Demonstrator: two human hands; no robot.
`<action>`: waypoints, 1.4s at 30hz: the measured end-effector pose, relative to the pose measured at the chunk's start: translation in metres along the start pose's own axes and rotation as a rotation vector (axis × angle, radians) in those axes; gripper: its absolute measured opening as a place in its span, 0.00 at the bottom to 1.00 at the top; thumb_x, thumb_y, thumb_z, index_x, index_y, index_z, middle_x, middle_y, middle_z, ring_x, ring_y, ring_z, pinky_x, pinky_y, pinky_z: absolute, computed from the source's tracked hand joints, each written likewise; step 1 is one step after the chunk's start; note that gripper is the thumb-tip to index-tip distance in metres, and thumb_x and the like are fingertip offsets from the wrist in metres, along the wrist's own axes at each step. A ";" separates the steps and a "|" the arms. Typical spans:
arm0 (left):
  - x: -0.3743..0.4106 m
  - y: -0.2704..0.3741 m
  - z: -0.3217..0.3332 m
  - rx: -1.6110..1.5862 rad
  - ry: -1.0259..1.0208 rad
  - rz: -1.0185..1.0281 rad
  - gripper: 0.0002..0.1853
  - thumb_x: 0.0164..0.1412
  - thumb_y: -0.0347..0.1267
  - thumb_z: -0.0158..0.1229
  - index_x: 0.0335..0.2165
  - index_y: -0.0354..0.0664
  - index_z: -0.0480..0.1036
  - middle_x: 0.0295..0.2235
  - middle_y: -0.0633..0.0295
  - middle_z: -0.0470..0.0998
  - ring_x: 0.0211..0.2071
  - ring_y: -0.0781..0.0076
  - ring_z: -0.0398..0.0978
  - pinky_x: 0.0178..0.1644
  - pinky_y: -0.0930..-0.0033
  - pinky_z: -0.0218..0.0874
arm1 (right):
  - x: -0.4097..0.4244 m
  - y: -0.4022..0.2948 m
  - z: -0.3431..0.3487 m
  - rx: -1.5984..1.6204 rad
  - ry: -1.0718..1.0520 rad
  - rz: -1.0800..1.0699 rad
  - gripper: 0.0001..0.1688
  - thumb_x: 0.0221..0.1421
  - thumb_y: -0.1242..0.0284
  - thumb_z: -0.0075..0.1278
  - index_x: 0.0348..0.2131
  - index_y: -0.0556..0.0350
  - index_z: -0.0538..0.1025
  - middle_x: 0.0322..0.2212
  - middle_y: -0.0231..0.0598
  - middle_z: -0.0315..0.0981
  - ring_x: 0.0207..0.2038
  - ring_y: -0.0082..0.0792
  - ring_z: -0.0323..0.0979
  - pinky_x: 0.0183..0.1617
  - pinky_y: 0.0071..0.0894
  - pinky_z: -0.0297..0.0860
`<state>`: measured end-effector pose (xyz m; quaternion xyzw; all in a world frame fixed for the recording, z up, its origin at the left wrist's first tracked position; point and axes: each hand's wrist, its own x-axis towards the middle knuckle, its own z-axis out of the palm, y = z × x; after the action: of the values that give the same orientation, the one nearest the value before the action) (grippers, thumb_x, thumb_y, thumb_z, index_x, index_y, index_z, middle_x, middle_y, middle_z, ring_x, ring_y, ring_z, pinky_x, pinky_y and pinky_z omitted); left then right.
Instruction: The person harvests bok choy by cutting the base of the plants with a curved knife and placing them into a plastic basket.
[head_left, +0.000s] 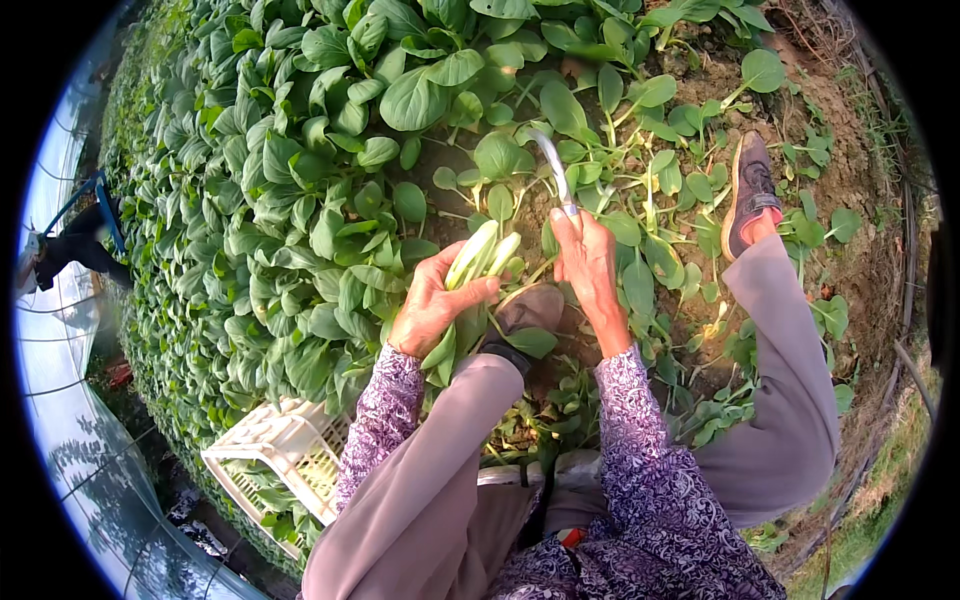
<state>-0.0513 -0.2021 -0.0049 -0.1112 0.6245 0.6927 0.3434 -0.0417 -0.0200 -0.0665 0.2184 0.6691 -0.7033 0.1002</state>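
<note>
My left hand (439, 300) is closed around a small bunch of leafy greens (480, 259), pale cut stem ends up and leaves hanging below my palm. In my right hand (589, 262) is a sickle, gripped by its handle, with its curved metal blade (553, 161) pointing away from me over low plants. The two hands are apart, just above my shoe (531, 306). Dense broad-leaved greens (300, 187) grow to the left and ahead. Around the blade the plants stand sparser, with soil showing between them.
A white plastic crate (277, 442) holding greens stands by my left forearm. My other shoe (750, 191) rests on soil (847, 172) at the right. Scattered small plants and a dry, grassy edge lie beyond it. Another person (82, 247) is at the far left, near plastic sheeting (64, 337).
</note>
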 end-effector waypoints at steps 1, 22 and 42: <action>-0.003 0.000 -0.002 0.023 -0.023 0.028 0.26 0.49 0.26 0.60 0.49 0.35 0.64 0.34 0.58 0.76 0.28 0.79 0.71 0.36 0.76 0.64 | -0.007 -0.014 -0.002 0.144 -0.018 0.044 0.26 0.54 0.52 0.45 0.25 0.59 0.67 0.11 0.28 0.62 0.10 0.17 0.58 0.13 0.17 0.53; -0.002 -0.039 -0.074 1.983 0.328 0.142 0.12 0.33 0.36 0.60 0.23 0.45 0.78 0.53 0.44 0.58 0.58 0.36 0.39 0.54 0.24 0.24 | -0.067 -0.028 -0.010 -0.198 -0.033 -0.109 0.16 0.53 0.64 0.48 0.26 0.61 0.69 0.11 0.29 0.60 0.11 0.20 0.61 0.15 0.21 0.59; -0.035 -0.033 -0.154 1.742 0.390 0.132 0.18 0.29 0.43 0.67 0.23 0.45 0.79 0.45 0.56 0.66 0.42 0.55 0.61 0.40 0.58 0.52 | 0.084 0.052 0.142 -0.825 -0.602 -0.612 0.10 0.49 0.69 0.47 0.29 0.57 0.66 0.23 0.47 0.64 0.29 0.48 0.65 0.30 0.42 0.62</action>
<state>-0.0473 -0.3600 -0.0404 0.1095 0.9813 -0.0401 0.1533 -0.1181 -0.1520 -0.1493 -0.2502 0.8619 -0.4130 0.1548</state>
